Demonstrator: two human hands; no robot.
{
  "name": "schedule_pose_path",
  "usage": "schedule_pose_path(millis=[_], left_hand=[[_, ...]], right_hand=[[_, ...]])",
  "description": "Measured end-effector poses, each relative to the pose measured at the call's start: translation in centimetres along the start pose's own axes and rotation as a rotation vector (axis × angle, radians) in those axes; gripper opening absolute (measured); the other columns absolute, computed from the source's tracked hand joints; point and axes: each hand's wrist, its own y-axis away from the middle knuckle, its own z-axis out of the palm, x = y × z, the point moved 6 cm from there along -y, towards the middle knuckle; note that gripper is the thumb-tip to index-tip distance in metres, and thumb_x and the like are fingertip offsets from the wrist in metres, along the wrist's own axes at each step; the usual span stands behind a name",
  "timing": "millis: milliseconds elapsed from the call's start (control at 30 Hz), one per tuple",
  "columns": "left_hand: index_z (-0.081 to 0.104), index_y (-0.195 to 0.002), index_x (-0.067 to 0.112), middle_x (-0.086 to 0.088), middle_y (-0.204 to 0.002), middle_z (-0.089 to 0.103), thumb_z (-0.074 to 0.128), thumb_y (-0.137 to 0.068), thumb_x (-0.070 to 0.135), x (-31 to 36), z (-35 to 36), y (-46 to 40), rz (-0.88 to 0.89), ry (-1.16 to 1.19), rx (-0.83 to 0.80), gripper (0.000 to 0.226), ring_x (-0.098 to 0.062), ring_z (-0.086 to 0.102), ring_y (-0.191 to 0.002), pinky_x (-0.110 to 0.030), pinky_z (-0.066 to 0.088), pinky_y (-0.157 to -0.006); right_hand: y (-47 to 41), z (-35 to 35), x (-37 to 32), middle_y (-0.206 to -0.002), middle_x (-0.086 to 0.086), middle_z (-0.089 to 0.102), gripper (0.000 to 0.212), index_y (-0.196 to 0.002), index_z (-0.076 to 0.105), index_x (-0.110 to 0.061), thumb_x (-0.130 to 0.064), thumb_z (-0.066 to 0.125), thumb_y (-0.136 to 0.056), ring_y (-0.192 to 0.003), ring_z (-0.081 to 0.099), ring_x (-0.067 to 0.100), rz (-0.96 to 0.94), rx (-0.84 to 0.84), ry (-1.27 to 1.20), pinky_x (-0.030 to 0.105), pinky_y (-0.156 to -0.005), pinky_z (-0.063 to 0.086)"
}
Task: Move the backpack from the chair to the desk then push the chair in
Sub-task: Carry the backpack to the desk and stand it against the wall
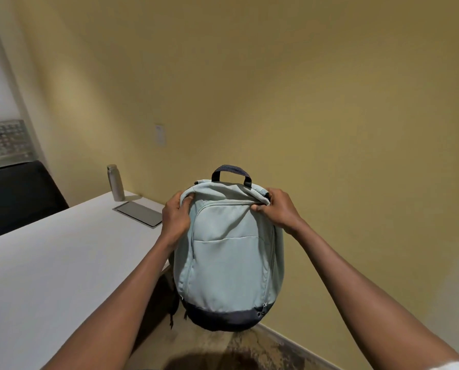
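Both hands grip the pale blue backpack (228,252) at its top corners, left hand (175,215) and right hand (276,206) with fingers closed on the fabric. It hangs upright in the air, just beside the white surface (49,263), above the floor.

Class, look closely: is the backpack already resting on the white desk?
No. Both hands hold the backpack in the air, right of the desk.
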Motion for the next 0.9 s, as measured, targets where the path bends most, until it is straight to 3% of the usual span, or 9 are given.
schedule_pose_path(millis=[100,267,433,600,700,800,900], left_hand=[[0.065,-0.100,0.027,0.011,-0.091,0.067,0.049,-0.100,0.033,-0.8,0.4,-2.1,-0.012,-0.006,0.028,0.018,-0.015,0.062,-0.090,-0.027,0.047,-0.073],[0.067,-0.100,0.029,0.005,-0.096,0.071,0.050,-0.099,0.038,-2.7,1.8,-5.9,-0.023,-0.037,0.077,0.020,-0.016,0.064,-0.093,-0.038,0.050,-0.080],[0.063,-0.090,0.049,0.020,-0.093,0.068,0.049,-0.098,0.040,-3.5,4.0,-10.0,-0.043,-0.108,0.139,0.019,0.005,0.060,-0.087,-0.022,0.045,-0.069],[0.065,-0.106,0.038,0.019,-0.095,0.065,0.048,-0.100,0.036,-4.6,5.1,-13.1,-0.085,-0.115,0.183,0.017,0.005,0.056,-0.089,-0.021,0.043,-0.071],[0.063,-0.117,0.034,0.012,-0.103,0.064,0.048,-0.100,0.040,-6.5,5.7,-15.3,-0.153,-0.110,0.186,0.024,-0.003,0.057,-0.092,-0.027,0.045,-0.078],[0.062,-0.113,0.039,0.017,-0.103,0.064,0.048,-0.100,0.039,-8.4,6.6,-17.5,-0.191,-0.054,0.215,0.019,-0.007,0.059,-0.097,-0.031,0.045,-0.085],[0.063,-0.118,0.035,0.009,-0.108,0.064,0.049,-0.100,0.040,-10.7,7.2,-19.6,-0.228,-0.052,0.261,0.023,-0.018,0.059,-0.103,-0.038,0.047,-0.094]], right_hand=[[-3.2,0.9,0.8,-0.091,0.014,0.072,0.017,-0.093,0.069,-0.004,-0.014,0.073,-0.079,-0.091,0.065,0.033,-0.015,-0.038,-0.023,0.042,-0.074,0.050],[-9.2,2.4,3.2,-0.086,0.014,0.070,0.019,-0.090,0.068,-0.002,-0.015,0.072,-0.078,-0.075,0.056,0.022,-0.089,-0.148,-0.065,0.033,-0.064,0.038],[-16.0,3.4,5.6,-0.086,0.021,0.068,0.021,-0.090,0.067,0.000,-0.015,0.074,-0.077,-0.072,0.050,0.018,-0.199,-0.257,-0.073,0.032,-0.063,0.035],[-21.1,4.6,6.2,-0.068,0.007,0.054,0.029,-0.077,0.059,0.002,-0.021,0.076,-0.074,-0.063,0.043,0.018,-0.256,-0.270,-0.012,0.032,-0.059,0.027],[-24.2,5.7,7.0,-0.060,0.002,0.045,0.035,-0.064,0.048,-0.009,-0.027,0.078,-0.072,-0.058,0.037,0.018,-0.287,-0.262,0.036,0.034,-0.056,0.023],[-27.0,7.4,8.2,-0.055,-0.003,0.044,0.037,-0.060,0.045,-0.015,-0.030,0.078,-0.070,-0.054,0.038,0.017,-0.292,-0.252,0.059,0.033,-0.052,0.024],[-29.3,9.5,9.4,-0.052,-0.006,0.043,0.039,-0.058,0.043,-0.017,-0.034,0.077,-0.067,-0.049,0.038,0.014,-0.262,-0.255,0.077,0.031,-0.049,0.024]])
